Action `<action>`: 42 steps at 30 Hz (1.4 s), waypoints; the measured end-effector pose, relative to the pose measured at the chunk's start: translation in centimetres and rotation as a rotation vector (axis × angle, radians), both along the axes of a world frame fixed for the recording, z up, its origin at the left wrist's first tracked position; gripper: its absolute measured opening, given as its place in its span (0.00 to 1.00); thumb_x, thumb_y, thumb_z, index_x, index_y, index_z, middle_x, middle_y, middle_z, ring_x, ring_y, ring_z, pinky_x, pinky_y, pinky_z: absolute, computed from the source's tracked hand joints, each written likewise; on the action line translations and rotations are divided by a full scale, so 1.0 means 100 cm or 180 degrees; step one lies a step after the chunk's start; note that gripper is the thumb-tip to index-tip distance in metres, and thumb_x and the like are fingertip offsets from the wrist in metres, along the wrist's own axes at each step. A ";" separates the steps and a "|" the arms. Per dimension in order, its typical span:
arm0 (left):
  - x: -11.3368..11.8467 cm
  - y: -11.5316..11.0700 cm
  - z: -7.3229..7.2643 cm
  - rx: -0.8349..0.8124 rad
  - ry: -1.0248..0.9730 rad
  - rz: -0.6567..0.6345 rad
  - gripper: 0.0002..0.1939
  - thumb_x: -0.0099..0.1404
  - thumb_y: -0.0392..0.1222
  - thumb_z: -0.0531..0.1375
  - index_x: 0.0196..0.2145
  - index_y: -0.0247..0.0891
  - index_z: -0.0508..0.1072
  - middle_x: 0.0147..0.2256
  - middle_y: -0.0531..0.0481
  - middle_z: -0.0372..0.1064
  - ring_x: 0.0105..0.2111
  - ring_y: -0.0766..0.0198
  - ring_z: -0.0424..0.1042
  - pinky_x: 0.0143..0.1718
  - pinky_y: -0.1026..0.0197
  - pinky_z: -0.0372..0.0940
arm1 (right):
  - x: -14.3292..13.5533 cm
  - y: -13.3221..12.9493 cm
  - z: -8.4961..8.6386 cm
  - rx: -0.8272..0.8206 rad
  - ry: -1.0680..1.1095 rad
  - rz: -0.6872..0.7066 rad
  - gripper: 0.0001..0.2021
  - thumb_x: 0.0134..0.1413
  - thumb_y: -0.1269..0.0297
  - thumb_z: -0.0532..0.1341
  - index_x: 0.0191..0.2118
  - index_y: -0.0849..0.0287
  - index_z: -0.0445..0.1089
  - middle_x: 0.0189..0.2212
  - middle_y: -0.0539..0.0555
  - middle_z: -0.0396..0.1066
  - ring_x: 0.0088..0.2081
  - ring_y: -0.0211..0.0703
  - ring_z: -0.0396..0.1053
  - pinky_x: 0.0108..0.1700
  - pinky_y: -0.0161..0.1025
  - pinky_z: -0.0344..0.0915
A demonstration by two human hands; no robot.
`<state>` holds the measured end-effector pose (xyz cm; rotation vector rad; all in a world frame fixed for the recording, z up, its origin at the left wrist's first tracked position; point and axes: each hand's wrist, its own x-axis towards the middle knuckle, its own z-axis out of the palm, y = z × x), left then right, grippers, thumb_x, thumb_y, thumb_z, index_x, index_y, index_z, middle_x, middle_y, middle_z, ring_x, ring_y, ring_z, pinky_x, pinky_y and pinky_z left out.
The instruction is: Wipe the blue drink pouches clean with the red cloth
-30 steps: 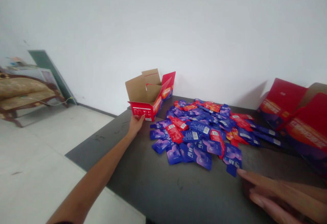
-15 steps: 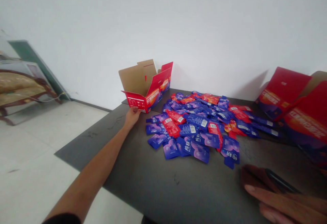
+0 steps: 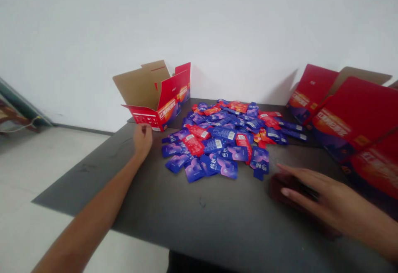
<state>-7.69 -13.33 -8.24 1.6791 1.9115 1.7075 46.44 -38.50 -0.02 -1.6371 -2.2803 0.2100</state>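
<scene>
My left hand (image 3: 143, 141), curled and slightly blurred, is at the near lower edge of an upright red carton (image 3: 168, 101) with its flaps up; no held thing shows in it. My right hand (image 3: 320, 194) reaches in from the right with thumb and fingers stretched apart over a dark brown, wallet-like object (image 3: 278, 188). Its exact kind is unclear, and the hand covers part of it. Between my hands spreads a loose heap of flat blue and red pouches (image 3: 224, 134), some overlapping, some with barcodes upward.
Several more red cartons (image 3: 332, 119) with raised flaps stand along the right side. The dark table (image 3: 192, 219) meets a white wall (image 3: 217, 36) at the back. Its left edge drops to a pale floor (image 3: 71, 157). Furniture legs (image 3: 15, 117) show at far left.
My view has swung to the right. The fingers of my left hand have curled at the carton's edge. My right hand has moved forward over the brown object.
</scene>
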 end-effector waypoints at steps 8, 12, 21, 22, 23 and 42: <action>0.116 -0.070 0.054 0.0798 0.0914 -0.1512 0.17 0.76 0.44 0.48 0.28 0.41 0.64 0.27 0.52 0.63 0.29 0.62 0.65 0.34 0.58 0.59 | 0.005 0.059 -0.019 -0.0409 -0.0160 -0.0445 0.41 0.50 0.38 0.67 0.66 0.54 0.65 0.61 0.62 0.68 0.59 0.62 0.69 0.62 0.56 0.67; 0.160 -0.077 0.062 0.0770 0.1291 -0.1816 0.18 0.75 0.44 0.48 0.25 0.42 0.59 0.25 0.52 0.59 0.28 0.62 0.62 0.32 0.57 0.57 | 0.007 0.063 -0.010 -0.0884 -0.0067 -0.0284 0.42 0.46 0.35 0.69 0.63 0.52 0.68 0.59 0.61 0.70 0.57 0.62 0.70 0.60 0.55 0.67; 0.161 -0.091 0.050 -0.0305 0.2159 -0.2307 0.16 0.69 0.51 0.55 0.26 0.41 0.66 0.26 0.51 0.65 0.27 0.61 0.64 0.31 0.58 0.58 | 0.032 0.027 -0.008 -0.1231 0.0264 -0.0201 0.53 0.40 0.37 0.73 0.70 0.48 0.55 0.64 0.60 0.62 0.64 0.65 0.60 0.63 0.58 0.62; 0.158 -0.092 0.053 -0.0504 0.2242 -0.2399 0.16 0.69 0.53 0.56 0.28 0.41 0.68 0.27 0.51 0.67 0.28 0.61 0.66 0.31 0.59 0.59 | 0.035 0.025 -0.007 -0.1231 0.0281 -0.0176 0.51 0.40 0.38 0.73 0.69 0.47 0.56 0.63 0.59 0.63 0.64 0.64 0.61 0.63 0.57 0.63; 0.153 -0.093 0.056 -0.0669 0.2305 -0.2460 0.16 0.68 0.55 0.57 0.31 0.41 0.70 0.28 0.51 0.68 0.28 0.61 0.67 0.31 0.59 0.59 | 0.037 0.024 -0.007 -0.1244 0.0303 -0.0166 0.49 0.41 0.39 0.73 0.67 0.47 0.58 0.62 0.58 0.64 0.63 0.64 0.62 0.62 0.56 0.63; 0.126 -0.104 0.054 -0.1974 0.2753 -0.2919 0.29 0.49 0.59 0.74 0.44 0.45 0.75 0.45 0.45 0.74 0.44 0.47 0.76 0.42 0.56 0.68 | 0.035 0.030 -0.004 -0.1600 0.0576 0.0010 0.29 0.48 0.41 0.71 0.52 0.50 0.71 0.50 0.53 0.74 0.52 0.58 0.71 0.53 0.48 0.67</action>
